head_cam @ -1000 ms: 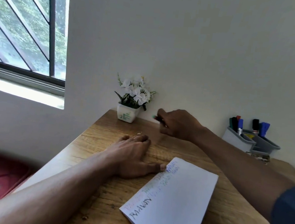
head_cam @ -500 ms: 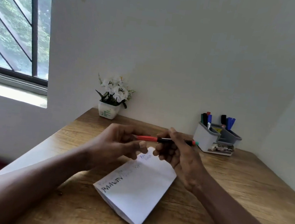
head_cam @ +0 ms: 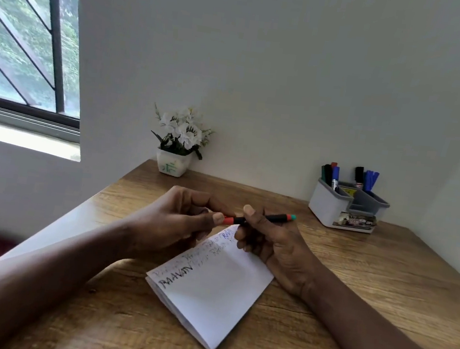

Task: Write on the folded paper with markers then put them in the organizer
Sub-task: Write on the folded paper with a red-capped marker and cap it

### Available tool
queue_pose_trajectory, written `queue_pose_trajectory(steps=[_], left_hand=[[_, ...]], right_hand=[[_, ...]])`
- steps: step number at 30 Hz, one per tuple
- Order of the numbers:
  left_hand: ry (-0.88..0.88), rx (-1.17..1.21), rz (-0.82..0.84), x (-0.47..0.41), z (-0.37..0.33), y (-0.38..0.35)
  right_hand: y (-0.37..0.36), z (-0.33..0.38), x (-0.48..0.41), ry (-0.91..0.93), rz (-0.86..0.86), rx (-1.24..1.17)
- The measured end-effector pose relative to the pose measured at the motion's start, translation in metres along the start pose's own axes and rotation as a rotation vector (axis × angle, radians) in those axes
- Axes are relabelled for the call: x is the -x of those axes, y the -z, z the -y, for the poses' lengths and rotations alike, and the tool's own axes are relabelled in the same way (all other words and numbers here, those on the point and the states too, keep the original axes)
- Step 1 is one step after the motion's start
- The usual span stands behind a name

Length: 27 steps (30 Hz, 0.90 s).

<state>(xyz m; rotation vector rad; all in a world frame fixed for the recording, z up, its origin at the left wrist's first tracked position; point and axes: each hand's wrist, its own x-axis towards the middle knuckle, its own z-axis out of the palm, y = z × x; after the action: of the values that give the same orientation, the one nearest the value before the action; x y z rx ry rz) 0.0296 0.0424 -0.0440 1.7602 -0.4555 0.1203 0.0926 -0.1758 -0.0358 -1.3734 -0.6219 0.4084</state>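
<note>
**Both hands on one marker above the paper**

The left hand (head_cam: 177, 220) pinches the red end of a marker (head_cam: 275, 217) between thumb and fingers. The right hand (head_cam: 270, 242) curls round its black barrel, thumb on top. The marker lies nearly level between the two hands, its teal tip poking out past the right hand toward the organizer (head_cam: 331, 208).

The folded paper (head_cam: 209, 292) lies flat on the wooden surface (head_cam: 353, 289) under and in front of the hands, turned at an angle. Handwriting in several colours runs along its left edge.

The organizer stands at the back right of the surface near the wall, well apart from the hands. Other markers (head_cam: 335, 174) stand upright in its rear compartments. A small pot of white flowers (head_cam: 172, 165) stands against the wall at the back left, and a barred window (head_cam: 24, 36) is at far left.
</note>
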Motion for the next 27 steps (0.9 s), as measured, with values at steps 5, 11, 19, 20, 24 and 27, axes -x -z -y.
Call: queue_pose_trajectory(steps=[5, 11, 19, 20, 24, 27], left_hand=[[0.103, 0.069, 0.093, 0.000, -0.006, 0.005], [0.215, 0.197, 0.195, -0.001, -0.009, 0.015], [0.113, -0.094, -0.165, -0.001, 0.010, 0.030], [0.087, -0.226, -0.225, -0.001, 0.013, 0.034], [0.062, -0.567, -0.249, -0.001, 0.019, 0.044], [0.067, -0.760, -0.251, -0.004, 0.019, 0.043]], right_hand=[[0.001, 0.001, 0.000, -0.068, 0.044, -0.055], [0.006, -0.003, -0.002, -0.075, 0.071, -0.111], [0.015, -0.002, -0.007, -0.052, -0.080, -0.393], [0.017, -0.003, -0.007, -0.025, -0.077, -0.388], [0.020, -0.004, -0.009, 0.148, -0.163, -0.023], [0.022, 0.001, -0.009, 0.267, -0.188, 0.357]])
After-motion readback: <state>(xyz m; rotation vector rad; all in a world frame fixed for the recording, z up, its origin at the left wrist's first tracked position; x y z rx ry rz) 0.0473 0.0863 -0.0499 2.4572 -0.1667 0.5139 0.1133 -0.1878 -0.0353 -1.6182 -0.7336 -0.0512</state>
